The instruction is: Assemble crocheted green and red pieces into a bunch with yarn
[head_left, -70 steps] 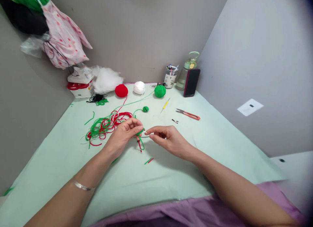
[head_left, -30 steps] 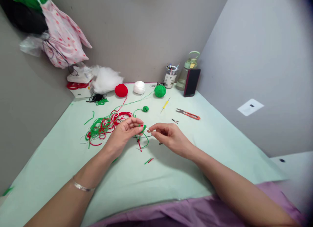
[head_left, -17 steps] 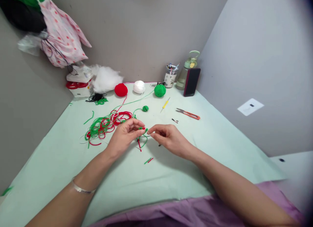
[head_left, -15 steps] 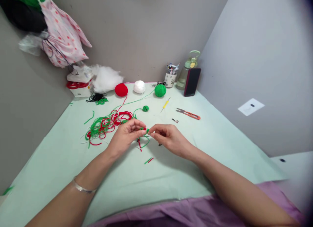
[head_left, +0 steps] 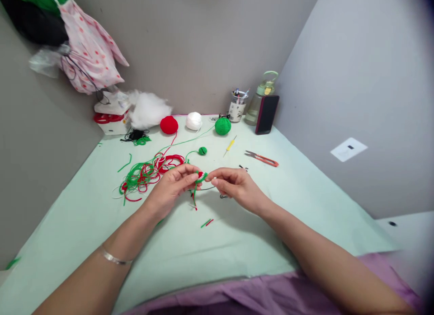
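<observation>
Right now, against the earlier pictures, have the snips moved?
No. The snips have shifted no way that shows: they lie just right of the yellow tool, same gap, same angle.

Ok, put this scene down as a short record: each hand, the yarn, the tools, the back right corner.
Left hand: gripping a small red, white and green yarn piece
Right hand: close beside the piece; anything pinched is too small to tell
Yarn: red ball, white ball, green ball, loose tangle
Tools: yellow-handled tool, orange-handled snips
Back right: pen cup, bottle, dark phone
</observation>
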Demonstrator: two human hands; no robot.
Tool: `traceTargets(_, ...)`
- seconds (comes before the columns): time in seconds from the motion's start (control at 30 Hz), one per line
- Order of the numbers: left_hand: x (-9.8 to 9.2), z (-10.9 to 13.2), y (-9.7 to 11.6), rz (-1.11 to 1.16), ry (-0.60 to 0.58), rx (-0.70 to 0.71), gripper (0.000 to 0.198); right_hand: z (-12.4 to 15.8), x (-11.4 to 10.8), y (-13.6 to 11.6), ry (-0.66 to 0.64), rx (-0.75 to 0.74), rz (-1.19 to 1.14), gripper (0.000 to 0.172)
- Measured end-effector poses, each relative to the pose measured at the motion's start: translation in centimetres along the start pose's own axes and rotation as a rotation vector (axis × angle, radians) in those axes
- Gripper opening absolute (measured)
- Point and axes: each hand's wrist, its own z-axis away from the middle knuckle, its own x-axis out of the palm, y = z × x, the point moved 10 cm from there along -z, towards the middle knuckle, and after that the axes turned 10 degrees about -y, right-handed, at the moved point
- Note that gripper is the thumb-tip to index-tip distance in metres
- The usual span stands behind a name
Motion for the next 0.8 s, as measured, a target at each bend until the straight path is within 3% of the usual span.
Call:
traceTargets(0.2,0.7,0.0,0.1,0.057,-0.004,-0.003,0.021,-0.4,0.3,1.2,-0.007,-0.005,-0.162,0.026)
traceTargets(0.5,1.0,0.1,-0.3,0.023,-0.002,-0.021,0.021,-0.6,0.0,0.9,0.053,-0.008,-0.139,0.031)
traceTargets(0.63,0.8,0.1,-0.3,0.012,0.005,-0.007,0.019,-0.7,-0.3,1.0,0.050,-0.009,-0.049,0.024)
traceTargets(0.8,0.5,0.0,-0.5,-0.018,0.037,0.012,0.020,-0.9,0.4,2.0,-0.008,0.048,-0.114,0.015)
